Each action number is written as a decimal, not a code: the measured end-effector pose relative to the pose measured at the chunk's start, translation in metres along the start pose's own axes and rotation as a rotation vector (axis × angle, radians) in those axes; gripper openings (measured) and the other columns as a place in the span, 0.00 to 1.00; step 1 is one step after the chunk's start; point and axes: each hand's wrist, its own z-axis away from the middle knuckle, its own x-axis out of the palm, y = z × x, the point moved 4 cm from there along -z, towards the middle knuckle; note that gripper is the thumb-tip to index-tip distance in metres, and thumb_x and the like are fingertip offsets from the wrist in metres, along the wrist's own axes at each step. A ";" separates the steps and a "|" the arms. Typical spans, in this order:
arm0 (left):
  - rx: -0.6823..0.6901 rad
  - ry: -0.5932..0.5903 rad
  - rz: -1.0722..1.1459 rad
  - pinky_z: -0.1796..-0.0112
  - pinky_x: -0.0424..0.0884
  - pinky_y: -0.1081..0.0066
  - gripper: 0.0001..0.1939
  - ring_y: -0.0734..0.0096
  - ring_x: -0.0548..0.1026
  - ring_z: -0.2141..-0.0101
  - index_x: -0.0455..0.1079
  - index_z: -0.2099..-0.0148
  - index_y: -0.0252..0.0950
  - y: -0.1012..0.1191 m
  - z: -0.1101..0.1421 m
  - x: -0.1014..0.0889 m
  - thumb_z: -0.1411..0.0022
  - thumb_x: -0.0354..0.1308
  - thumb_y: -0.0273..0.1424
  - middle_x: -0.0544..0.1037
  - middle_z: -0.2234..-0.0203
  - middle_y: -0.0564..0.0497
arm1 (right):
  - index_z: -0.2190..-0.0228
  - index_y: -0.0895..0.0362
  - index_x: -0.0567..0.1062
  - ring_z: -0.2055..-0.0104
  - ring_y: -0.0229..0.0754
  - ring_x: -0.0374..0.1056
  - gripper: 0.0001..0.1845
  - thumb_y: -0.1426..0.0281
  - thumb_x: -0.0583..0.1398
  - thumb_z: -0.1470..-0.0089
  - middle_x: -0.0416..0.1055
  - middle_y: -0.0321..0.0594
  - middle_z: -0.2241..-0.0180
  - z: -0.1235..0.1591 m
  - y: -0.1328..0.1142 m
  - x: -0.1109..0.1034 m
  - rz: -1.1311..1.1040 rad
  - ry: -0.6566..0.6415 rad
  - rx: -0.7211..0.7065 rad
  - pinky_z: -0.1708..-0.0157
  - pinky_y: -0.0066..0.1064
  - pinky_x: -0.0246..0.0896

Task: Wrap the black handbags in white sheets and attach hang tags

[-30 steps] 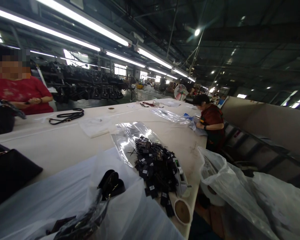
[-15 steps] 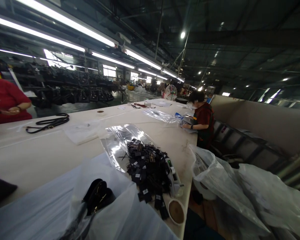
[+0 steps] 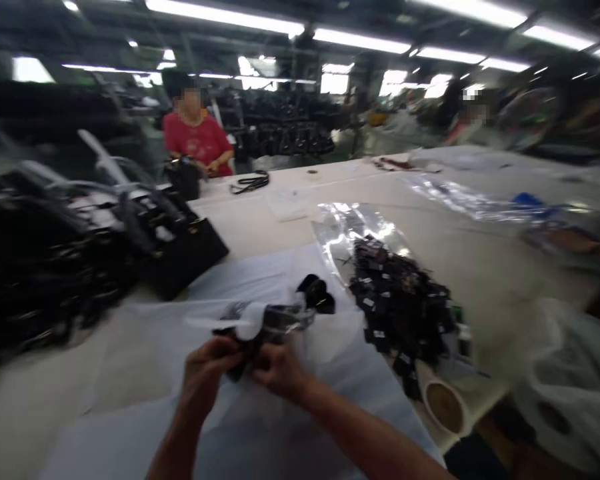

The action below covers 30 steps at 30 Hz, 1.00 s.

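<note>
My left hand [image 3: 207, 369] and my right hand [image 3: 279, 368] are close together low in the view, both closed on a black strap-like item [image 3: 267, 321] wrapped in clear plastic. The frame is blurred, so the exact grip is unclear. The item is held just above a white sheet [image 3: 260, 280] spread on the table. A heap of small black tags [image 3: 400, 303] lies to the right on a clear plastic bag [image 3: 353, 227].
Black handbags [image 3: 75, 247] are stacked at the left. A tape roll [image 3: 444, 407] sits at the table's near edge. A person in red [image 3: 196, 137] works across the table; another person's arm [image 3: 570, 241] rests at the right. A black strap [image 3: 250, 182] lies far back.
The view has swung left and down. Both my hands have come into view, gripping the plastic-wrapped black item. The pile of handbags now shows at the left.
</note>
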 end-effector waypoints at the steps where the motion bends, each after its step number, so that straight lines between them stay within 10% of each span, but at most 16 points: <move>1: -0.018 -0.016 0.050 0.77 0.62 0.75 0.12 0.75 0.66 0.79 0.69 0.79 0.33 -0.002 0.002 -0.002 0.69 0.67 0.31 0.69 0.84 0.56 | 0.82 0.56 0.65 0.81 0.33 0.57 0.07 0.74 0.61 0.62 0.63 0.30 0.83 0.000 0.000 0.000 -0.032 0.020 -0.006 0.81 0.24 0.51; 19: -0.039 0.044 -0.165 0.69 0.59 0.73 0.03 0.75 0.65 0.76 0.68 0.80 0.36 0.020 0.051 -0.032 0.63 0.59 0.27 0.70 0.83 0.58 | 0.86 0.58 0.67 0.86 0.31 0.55 0.21 0.55 0.66 0.64 0.64 0.34 0.87 0.007 0.000 -0.014 -0.485 0.259 0.396 0.86 0.24 0.48; 25: -0.432 -0.030 0.208 0.72 0.61 0.74 0.11 0.74 0.67 0.77 0.67 0.80 0.34 -0.022 0.092 -0.058 0.71 0.66 0.26 0.72 0.83 0.55 | 0.83 0.58 0.70 0.85 0.32 0.56 0.19 0.54 0.64 0.61 0.66 0.34 0.85 0.009 0.009 -0.014 -0.374 0.230 0.360 0.85 0.24 0.51; 30: -0.603 -0.037 0.421 0.75 0.58 0.75 0.12 0.77 0.65 0.81 0.66 0.81 0.33 -0.065 0.128 -0.033 0.74 0.66 0.24 0.71 0.86 0.54 | 0.80 0.55 0.72 0.81 0.37 0.61 0.15 0.57 0.59 0.53 0.68 0.36 0.83 0.010 0.028 -0.013 -0.168 0.117 0.176 0.82 0.27 0.55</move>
